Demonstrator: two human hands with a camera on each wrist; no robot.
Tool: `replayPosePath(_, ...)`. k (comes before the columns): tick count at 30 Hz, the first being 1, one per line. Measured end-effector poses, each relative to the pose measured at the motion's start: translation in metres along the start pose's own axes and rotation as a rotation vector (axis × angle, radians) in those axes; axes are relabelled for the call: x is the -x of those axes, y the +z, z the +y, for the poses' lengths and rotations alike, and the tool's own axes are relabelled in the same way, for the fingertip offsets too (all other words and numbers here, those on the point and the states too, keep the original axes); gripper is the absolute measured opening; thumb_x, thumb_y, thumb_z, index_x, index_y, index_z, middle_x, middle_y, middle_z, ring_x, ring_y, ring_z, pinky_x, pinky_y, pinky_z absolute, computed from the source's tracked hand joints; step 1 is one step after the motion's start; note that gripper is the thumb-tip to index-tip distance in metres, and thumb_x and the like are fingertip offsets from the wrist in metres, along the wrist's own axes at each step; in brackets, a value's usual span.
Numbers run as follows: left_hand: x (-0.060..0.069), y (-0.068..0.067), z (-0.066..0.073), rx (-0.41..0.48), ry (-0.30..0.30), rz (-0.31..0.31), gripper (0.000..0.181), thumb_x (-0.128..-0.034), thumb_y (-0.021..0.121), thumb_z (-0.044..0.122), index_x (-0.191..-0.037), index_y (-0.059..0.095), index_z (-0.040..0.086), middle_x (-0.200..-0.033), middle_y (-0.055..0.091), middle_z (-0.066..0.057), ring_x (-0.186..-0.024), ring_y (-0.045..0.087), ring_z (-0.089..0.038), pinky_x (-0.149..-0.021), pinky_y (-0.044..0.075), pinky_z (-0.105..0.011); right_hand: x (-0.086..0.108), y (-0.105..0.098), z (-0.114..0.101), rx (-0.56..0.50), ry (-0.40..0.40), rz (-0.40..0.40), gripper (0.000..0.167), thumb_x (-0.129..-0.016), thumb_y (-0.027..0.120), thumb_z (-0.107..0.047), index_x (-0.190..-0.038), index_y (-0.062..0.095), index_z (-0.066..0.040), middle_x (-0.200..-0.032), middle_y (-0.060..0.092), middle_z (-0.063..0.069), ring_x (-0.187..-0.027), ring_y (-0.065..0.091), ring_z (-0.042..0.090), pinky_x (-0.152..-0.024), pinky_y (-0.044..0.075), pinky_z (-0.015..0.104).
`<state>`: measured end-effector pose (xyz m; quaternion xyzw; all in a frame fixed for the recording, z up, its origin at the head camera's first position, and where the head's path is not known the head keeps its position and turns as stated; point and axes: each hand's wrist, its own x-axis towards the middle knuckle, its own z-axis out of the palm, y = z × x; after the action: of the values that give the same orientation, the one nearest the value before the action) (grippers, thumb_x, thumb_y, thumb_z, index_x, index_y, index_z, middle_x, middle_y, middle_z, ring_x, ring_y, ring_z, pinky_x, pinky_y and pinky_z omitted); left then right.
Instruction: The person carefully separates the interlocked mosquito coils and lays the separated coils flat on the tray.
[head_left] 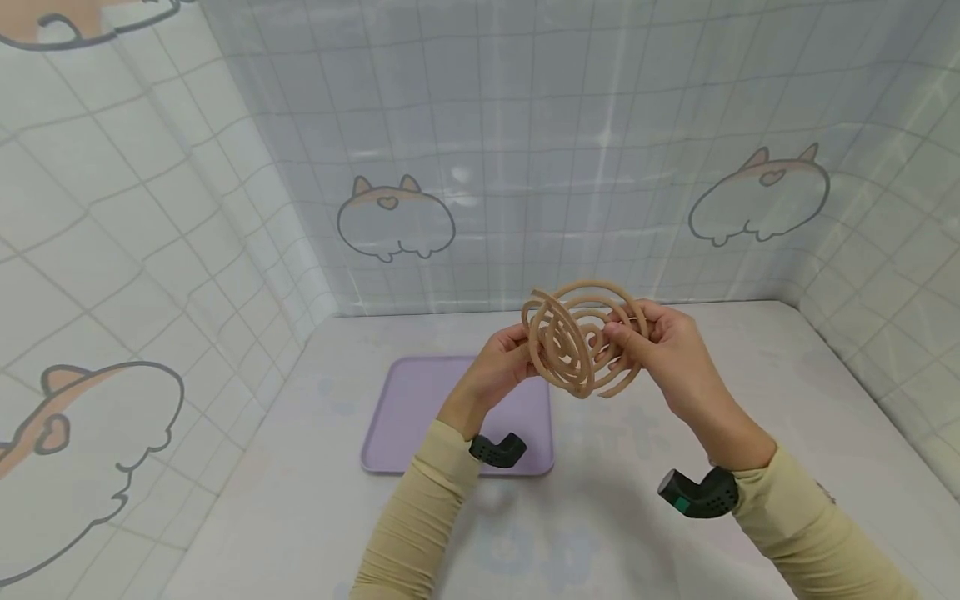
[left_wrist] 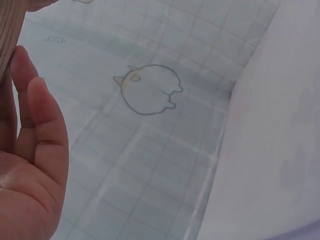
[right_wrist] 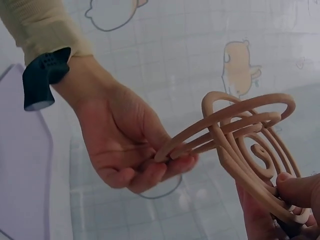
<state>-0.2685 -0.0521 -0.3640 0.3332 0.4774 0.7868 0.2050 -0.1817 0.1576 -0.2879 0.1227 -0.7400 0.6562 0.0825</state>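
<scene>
Grip pinching two crossing tan coils (head_left: 582,337), one left hand (head_left: 497,367), one right hand (head_left: 673,348), one lilac tray (head_left: 416,408) below

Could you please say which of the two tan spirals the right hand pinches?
In the head view, the right spiral, seen more face-on, is pinched by the right hand; the left spiral, turned narrower, is held by the left hand.

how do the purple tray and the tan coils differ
The purple tray lies flat on the table, while the tan coils are held up by the left hand and right hand. The tray is a rounded-corner rectangle; the coils are spirals with open gaps. The tray is purple, the coils tan. Both look plain, without printed figures.
</scene>
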Motion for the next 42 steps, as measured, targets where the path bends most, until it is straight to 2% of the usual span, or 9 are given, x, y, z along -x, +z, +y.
replayPosePath(8, 0.002, -0.003, 0.003, 0.023, 0.018, 0.002, 0.018, -0.0785, 0.068, 0.027, -0.091, 0.067, 0.014, -0.084, 0.066, 0.002, -0.077, 0.062, -0.010, -0.069, 0.050, -0.025, 0.000, -0.006, -0.002, 0.055, -0.043, 0.045, 0.025, -0.090, 0.061, -0.014, -0.099, 0.056, 0.009, -0.073, 0.067, -0.001, -0.063, 0.065, 0.011, -0.057, 0.053, 0.025)
replayPosePath(16, 0.004, -0.002, 0.005, -0.004, 0.000, 0.066, 0.022, -0.0773, 0.068, 0.029, -0.092, 0.066, 0.013, -0.083, 0.067, 0.001, -0.076, 0.062, -0.010, -0.067, 0.051, -0.024, 0.001, -0.006, 0.001, 0.007, -0.038, 0.033, 0.023, -0.089, 0.062, -0.014, -0.100, 0.056, 0.006, -0.077, 0.069, 0.002, -0.066, 0.066, 0.013, -0.058, 0.053, 0.026)
replayPosePath(23, -0.004, 0.008, 0.004, -0.072, -0.055, 0.135, 0.028, -0.0812, 0.067, 0.030, -0.101, 0.061, 0.011, -0.085, 0.065, 0.000, -0.075, 0.062, -0.012, -0.069, 0.051, -0.027, -0.001, 0.002, 0.005, -0.087, 0.042, -0.044, 0.028, -0.090, 0.061, -0.014, -0.103, 0.052, 0.008, -0.076, 0.069, 0.000, -0.065, 0.065, 0.013, -0.061, 0.054, 0.028)
replayPosePath(26, -0.006, 0.012, 0.003, -0.083, -0.079, 0.179, 0.025, -0.0888, 0.063, 0.023, -0.108, 0.059, 0.007, -0.083, 0.062, 0.000, -0.072, 0.060, -0.011, -0.068, 0.050, -0.027, -0.001, 0.007, 0.005, -0.081, 0.043, -0.056, 0.027, -0.090, 0.061, -0.013, -0.104, 0.051, 0.009, -0.075, 0.068, 0.000, -0.065, 0.066, 0.014, -0.061, 0.054, 0.029)
replayPosePath(31, -0.004, 0.015, 0.006, -0.119, -0.106, 0.197, 0.042, -0.0934, 0.055, 0.027, -0.125, 0.050, -0.001, -0.089, 0.061, 0.002, -0.078, 0.057, -0.010, -0.071, 0.047, -0.027, -0.001, 0.009, 0.004, -0.093, 0.022, -0.043, 0.026, -0.090, 0.061, -0.011, -0.104, 0.052, 0.009, -0.074, 0.067, 0.001, -0.062, 0.064, 0.014, -0.059, 0.054, 0.029)
replayPosePath(33, -0.002, 0.018, 0.010, -0.105, -0.122, 0.201, 0.043, -0.0933, 0.052, 0.032, -0.123, 0.052, 0.001, -0.090, 0.061, 0.003, -0.080, 0.056, -0.009, -0.072, 0.047, -0.026, -0.001, 0.009, 0.005, -0.108, 0.018, -0.032, 0.025, -0.089, 0.061, -0.010, -0.103, 0.053, 0.008, -0.074, 0.067, 0.000, -0.063, 0.064, 0.013, -0.059, 0.054, 0.028)
replayPosePath(37, 0.004, 0.024, 0.019, -0.045, -0.136, 0.181, 0.027, -0.0994, 0.041, 0.030, -0.107, 0.058, 0.011, -0.085, 0.062, 0.003, -0.076, 0.058, -0.007, -0.070, 0.048, -0.024, -0.001, 0.009, 0.007, -0.125, 0.008, -0.002, 0.024, -0.089, 0.061, -0.009, -0.103, 0.053, 0.009, -0.074, 0.066, 0.000, -0.063, 0.064, 0.012, -0.059, 0.054, 0.027)
replayPosePath(39, 0.007, 0.028, 0.024, -0.028, -0.108, 0.154, 0.036, -0.0974, 0.040, 0.041, -0.106, 0.057, 0.011, -0.087, 0.061, 0.002, -0.077, 0.058, -0.009, -0.070, 0.049, -0.026, -0.001, 0.009, 0.008, -0.117, -0.003, 0.014, 0.024, -0.089, 0.061, -0.009, -0.103, 0.053, 0.010, -0.074, 0.066, 0.001, -0.063, 0.064, 0.012, -0.059, 0.054, 0.027)
replayPosePath(42, 0.012, 0.034, 0.032, -0.073, -0.051, 0.139, 0.066, -0.0873, 0.043, 0.060, -0.117, 0.053, 0.002, -0.096, 0.060, -0.001, -0.084, 0.059, -0.012, -0.073, 0.051, -0.029, -0.001, 0.010, 0.008, -0.107, -0.020, 0.041, 0.024, -0.088, 0.062, -0.009, -0.100, 0.054, 0.010, -0.073, 0.066, 0.002, -0.062, 0.064, 0.013, -0.058, 0.054, 0.027)
